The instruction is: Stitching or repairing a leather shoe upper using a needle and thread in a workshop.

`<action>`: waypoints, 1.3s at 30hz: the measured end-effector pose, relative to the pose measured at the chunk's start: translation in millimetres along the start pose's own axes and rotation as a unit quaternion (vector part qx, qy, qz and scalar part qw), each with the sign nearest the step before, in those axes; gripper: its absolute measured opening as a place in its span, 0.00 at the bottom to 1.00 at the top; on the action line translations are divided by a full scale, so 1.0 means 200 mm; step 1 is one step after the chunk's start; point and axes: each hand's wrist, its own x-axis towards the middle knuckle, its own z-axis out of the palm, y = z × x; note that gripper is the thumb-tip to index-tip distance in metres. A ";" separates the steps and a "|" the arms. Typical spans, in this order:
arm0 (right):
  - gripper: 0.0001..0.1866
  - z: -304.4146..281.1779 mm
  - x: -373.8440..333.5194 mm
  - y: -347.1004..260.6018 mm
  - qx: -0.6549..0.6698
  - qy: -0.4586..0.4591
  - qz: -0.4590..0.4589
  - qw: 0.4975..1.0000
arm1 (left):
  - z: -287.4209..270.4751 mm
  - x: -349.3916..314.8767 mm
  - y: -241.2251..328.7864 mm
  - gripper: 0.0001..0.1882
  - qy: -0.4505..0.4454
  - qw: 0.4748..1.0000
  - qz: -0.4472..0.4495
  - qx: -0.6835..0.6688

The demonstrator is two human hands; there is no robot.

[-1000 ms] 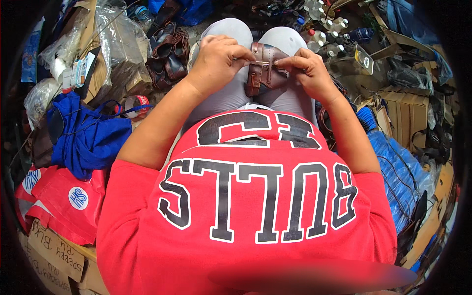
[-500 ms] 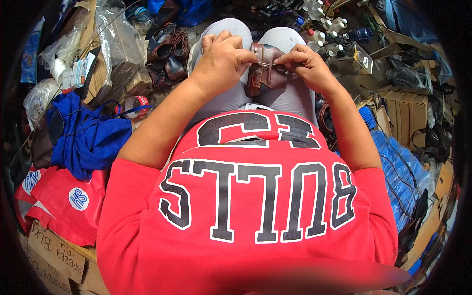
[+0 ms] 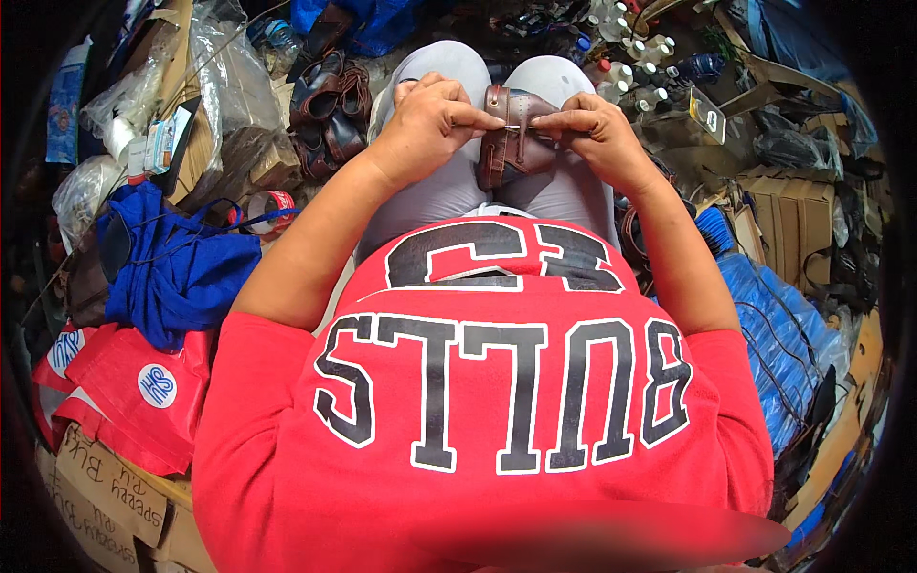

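- The brown leather shoe (image 3: 527, 160) lies in the gap between the knees of the grey trousers (image 3: 430, 196), near 12 o'clock in the view; what bears it underneath is hidden.
- The left hand (image 3: 430, 120) comes in at the shoe's 9 o'clock, its grip pinching, as far as shows, one end of a thin light-coloured piece (image 3: 513, 127) (too small to tell whether pin, needle or thread).
- The right hand (image 3: 602, 134) is at the shoe's 3 o'clock, thumb and forefinger pressed together just beside the piece's other end; whether anything sits in that grip I cannot tell.
- The step in hand looks like fine fingertip work with that piece, right over the shoe's upper.
- In my judgement, the next move calls for a light, steady pinch on the left, fingertips lined up on the right, and the shoe kept from rolling, since neither palm braces it.
- Around the shoe: more dark leather shoes (image 3: 330, 115) at 9 o'clock, capped plastic bottles (image 3: 642, 76) at 2 o'clock, blue plastic sheeting (image 3: 778, 353) at 4 o'clock, blue cloth (image 3: 177, 267) at 8 o'clock, and below that a red bag (image 3: 134, 377).
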 end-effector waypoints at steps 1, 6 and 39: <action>0.21 0.01 0.00 0.01 0.000 0.000 0.000 1.000 | 0.02 0.01 -0.03 0.14 -0.006 1.000 -0.004 -0.024; 0.19 0.05 0.02 0.07 0.067 0.009 0.030 0.997 | 0.09 0.04 -0.06 0.13 -0.001 0.998 -0.005 -0.068; 0.07 -0.04 0.10 -0.19 -0.334 -0.125 -0.060 0.932 | 0.00 0.13 0.22 0.12 -0.126 0.960 0.033 0.247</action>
